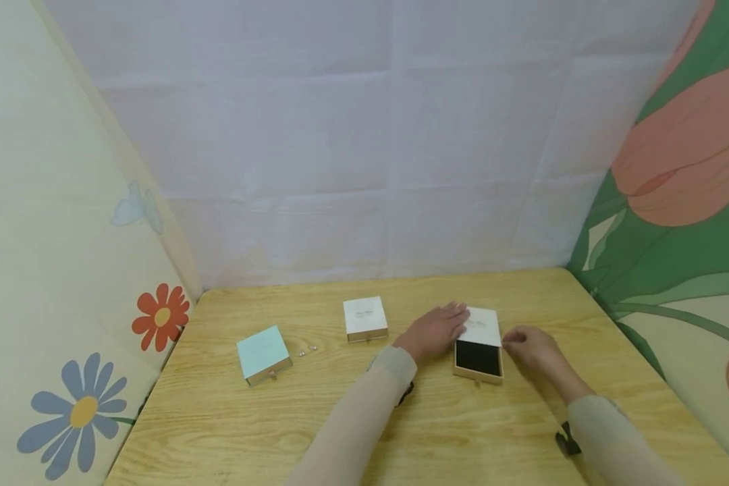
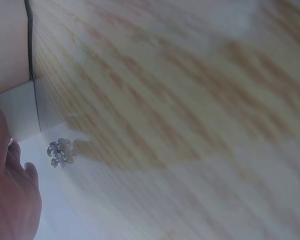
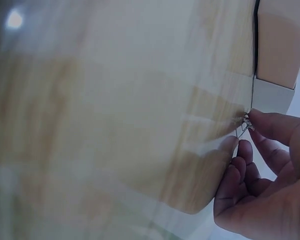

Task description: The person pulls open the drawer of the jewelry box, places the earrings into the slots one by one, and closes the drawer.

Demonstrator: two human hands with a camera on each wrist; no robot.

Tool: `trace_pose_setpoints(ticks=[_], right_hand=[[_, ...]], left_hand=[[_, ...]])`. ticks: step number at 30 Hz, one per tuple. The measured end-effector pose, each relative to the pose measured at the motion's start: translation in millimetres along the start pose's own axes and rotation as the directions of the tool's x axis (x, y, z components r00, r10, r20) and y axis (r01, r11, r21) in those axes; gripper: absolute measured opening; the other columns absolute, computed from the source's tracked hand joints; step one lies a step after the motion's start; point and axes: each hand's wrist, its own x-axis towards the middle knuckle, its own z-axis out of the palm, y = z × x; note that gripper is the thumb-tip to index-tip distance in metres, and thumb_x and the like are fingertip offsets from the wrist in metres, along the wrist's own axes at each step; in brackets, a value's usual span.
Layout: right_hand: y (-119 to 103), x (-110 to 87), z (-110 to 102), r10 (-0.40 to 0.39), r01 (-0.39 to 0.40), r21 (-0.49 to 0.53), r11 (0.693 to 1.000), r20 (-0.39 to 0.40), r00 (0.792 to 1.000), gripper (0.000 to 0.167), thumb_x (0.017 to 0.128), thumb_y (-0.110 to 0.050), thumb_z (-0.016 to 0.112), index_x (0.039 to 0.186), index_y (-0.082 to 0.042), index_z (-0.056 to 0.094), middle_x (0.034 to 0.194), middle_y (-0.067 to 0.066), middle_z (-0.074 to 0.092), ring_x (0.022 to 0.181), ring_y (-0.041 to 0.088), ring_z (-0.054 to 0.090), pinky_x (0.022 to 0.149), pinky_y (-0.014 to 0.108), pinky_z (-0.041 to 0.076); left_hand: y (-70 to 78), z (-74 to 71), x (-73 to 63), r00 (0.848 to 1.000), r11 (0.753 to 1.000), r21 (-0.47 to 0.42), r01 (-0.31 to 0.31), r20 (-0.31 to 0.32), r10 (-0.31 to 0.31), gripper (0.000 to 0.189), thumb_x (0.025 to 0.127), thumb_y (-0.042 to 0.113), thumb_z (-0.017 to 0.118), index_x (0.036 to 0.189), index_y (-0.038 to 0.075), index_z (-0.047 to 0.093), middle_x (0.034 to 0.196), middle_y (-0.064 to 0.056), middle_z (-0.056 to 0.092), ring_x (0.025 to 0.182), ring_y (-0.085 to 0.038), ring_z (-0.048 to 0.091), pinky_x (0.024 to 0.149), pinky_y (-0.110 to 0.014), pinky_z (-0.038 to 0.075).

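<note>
Your right hand [image 1: 536,351] is in tight, fingers pinching a small silver ornament [image 3: 246,121] just beside the open white box [image 1: 484,329]. Your left hand [image 1: 433,332] rests on that box, fingers loosely extended, pearly jewellery [image 2: 60,152] near them. Left of those fingers: a closed white box [image 1: 365,316]; farther, a mint box [image 1: 262,352].

No text can be read with certainty. A small line of pale grey, script-like lettering [image 1: 364,314] stands on the top of the closed white square box with tan sides [image 1: 373,325]. Similar faint golden lettering [image 1: 476,324] stands on the white top of the partly open square box with a black interior [image 1: 491,335]. Both are too small and blurred to make out.
</note>
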Motion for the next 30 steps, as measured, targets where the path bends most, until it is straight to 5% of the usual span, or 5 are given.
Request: trace_pose_setpoints(ticks=[20, 30], right_hand=[[1.3, -3.5, -5.8, 0.030, -0.030, 0.048, 0.998, 0.005, 1.000, 0.027, 0.100, -0.020, 0.061, 0.108, 0.002, 0.073, 0.095, 0.012, 0.073, 0.093, 0.030, 0.065, 0.082, 0.045, 0.052], [3.5, -5.3, -7.5, 0.013, -0.010, 0.064, 0.998, -0.044, 0.999, 0.033, 0.101, -0.026, 0.063, 0.116, 0.003, 0.072, 0.114, 0.025, 0.070, 0.108, 0.044, 0.062, 0.091, 0.057, 0.051]], left_hand=[[-4.5, 11.5, 6.3, 1.000, 1.000, 0.025, 0.002, 0.006, -0.003, 0.056, 0.112, 0.044, 0.011, 0.163, 0.023, 0.013, 0.169, 0.009, 0.007, 0.156, -0.010, 0.003, 0.127, -0.032, 0.012], [-1.4, 2.4, 0.0, 1.000, 1.000, 0.014, -0.006, -0.005, 0.006, 0.056, 0.112, 0.042, 0.013, 0.163, 0.021, 0.014, 0.170, 0.006, 0.010, 0.156, -0.011, 0.005, 0.127, -0.034, 0.013]])
